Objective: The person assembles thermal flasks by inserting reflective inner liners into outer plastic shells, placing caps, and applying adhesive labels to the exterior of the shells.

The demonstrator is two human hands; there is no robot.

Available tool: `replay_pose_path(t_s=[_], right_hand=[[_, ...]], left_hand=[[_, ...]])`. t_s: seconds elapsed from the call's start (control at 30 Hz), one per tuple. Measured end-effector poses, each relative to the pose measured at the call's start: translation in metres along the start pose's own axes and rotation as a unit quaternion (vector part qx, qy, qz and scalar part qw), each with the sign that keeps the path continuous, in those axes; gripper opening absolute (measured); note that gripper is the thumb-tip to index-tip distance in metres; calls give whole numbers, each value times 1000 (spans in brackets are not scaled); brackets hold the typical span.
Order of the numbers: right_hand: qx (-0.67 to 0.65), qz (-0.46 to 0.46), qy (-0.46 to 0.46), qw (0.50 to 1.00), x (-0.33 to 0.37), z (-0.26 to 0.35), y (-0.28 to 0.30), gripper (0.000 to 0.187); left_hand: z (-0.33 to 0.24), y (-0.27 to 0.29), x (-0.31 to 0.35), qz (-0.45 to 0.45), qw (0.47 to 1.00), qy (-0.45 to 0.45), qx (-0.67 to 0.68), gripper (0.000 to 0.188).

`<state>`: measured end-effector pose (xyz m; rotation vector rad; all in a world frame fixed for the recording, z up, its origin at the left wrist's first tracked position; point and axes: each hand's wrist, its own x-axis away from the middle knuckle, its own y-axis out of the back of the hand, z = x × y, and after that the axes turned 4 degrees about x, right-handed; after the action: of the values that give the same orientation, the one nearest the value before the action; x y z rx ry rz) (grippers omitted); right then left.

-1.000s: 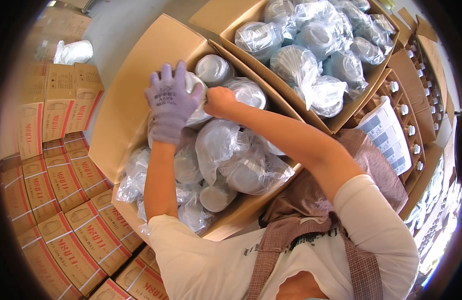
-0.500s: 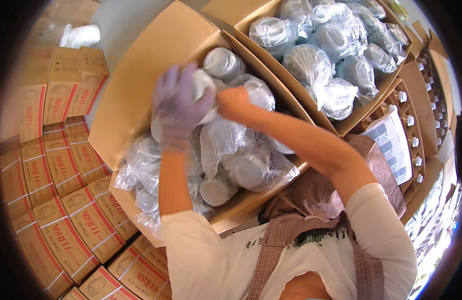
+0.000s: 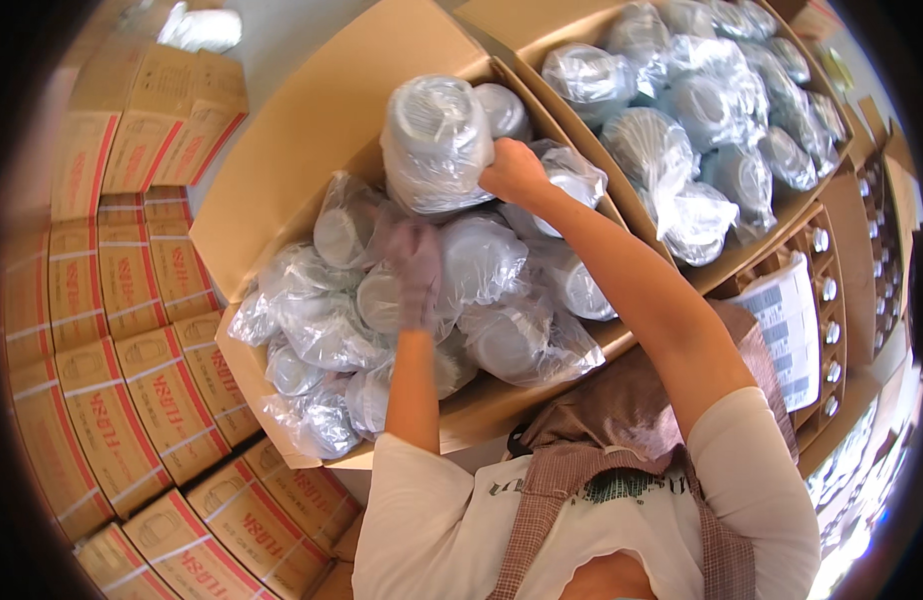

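A large cardboard box point(image 3: 312, 115) stands before me, filled with grey rounded containers in clear plastic bags. My right hand point(image 3: 517, 172) is closed at the right side of one bagged container point(image 3: 437, 140), which sits high among the others with its round end up. My left hand point(image 3: 415, 265), in a thin purplish glove, reaches down between the bagged containers just below that one. Its fingers are blurred and partly lost against the plastic, so its grip does not show. Another bagged container point(image 3: 477, 258) lies right beside the glove.
A second open box point(image 3: 542, 85) of similar bagged containers adjoins at the upper right. Strapped printed cartons point(image 3: 162, 390) are stacked to the left. On the right, a divided carton point(image 3: 820, 290) holds white-capped pieces, with a printed white packet point(image 3: 782, 320) against it.
My left hand has moved down and right, off the container it was touching. That container now shows upright beside my right hand, which has shifted slightly right. The whole view has shifted slightly.
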<state>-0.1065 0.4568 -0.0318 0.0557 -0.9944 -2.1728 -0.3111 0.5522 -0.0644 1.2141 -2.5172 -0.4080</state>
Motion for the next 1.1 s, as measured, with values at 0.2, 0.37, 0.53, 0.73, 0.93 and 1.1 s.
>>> replay_pose_path(t_s=[0.2, 0.37, 0.53, 0.73, 0.93, 1.1], right_hand=[[-3, 12, 1, 1000, 8, 19, -11, 34], [-50, -9, 12, 999, -2, 6, -16, 33], [-99, 10, 39, 994, -13, 0, -16, 30], [-93, 56, 45, 993, -17, -6, -32, 30], [-21, 90, 55, 994, -17, 2, -39, 33], [131, 175, 67, 973, 9, 8, -49, 27]], left_hand=[[65, -21, -62, 296, 817, 350, 351, 46], [108, -41, -66, 306, 864, 309, 254, 53], [153, -48, -55, 279, 926, 195, 164, 58], [78, -37, -38, 193, 952, 213, 104, 37], [-87, -48, 53, 132, 867, -375, -301, 39], [-60, -20, 58, 106, 883, -316, -332, 39]])
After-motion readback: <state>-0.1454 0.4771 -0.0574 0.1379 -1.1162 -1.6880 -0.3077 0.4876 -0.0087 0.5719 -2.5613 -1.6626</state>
